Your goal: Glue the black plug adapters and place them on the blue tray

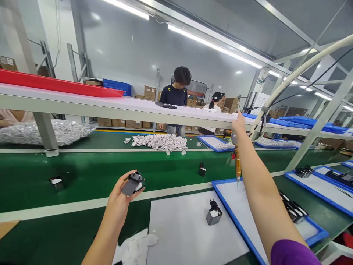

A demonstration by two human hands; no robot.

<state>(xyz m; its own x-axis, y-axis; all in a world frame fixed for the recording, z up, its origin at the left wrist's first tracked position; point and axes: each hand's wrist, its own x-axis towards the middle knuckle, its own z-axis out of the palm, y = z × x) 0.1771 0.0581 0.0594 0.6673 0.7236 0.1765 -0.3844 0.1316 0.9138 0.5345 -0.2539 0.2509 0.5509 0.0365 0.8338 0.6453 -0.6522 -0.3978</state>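
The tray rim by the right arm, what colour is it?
Blue, seen in the head view: the tray rim.

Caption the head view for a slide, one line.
Left hand holds a black charger part over the green belt; right hand reaches the white shelf.

No text, label, brand or number can be read anywhere in this view. The cardboard boxes [149,92] stacked along the back wall carry small pale labels, too tiny and blurred to make out. A small green sign [260,80] high beside a pillar is likewise unreadable.
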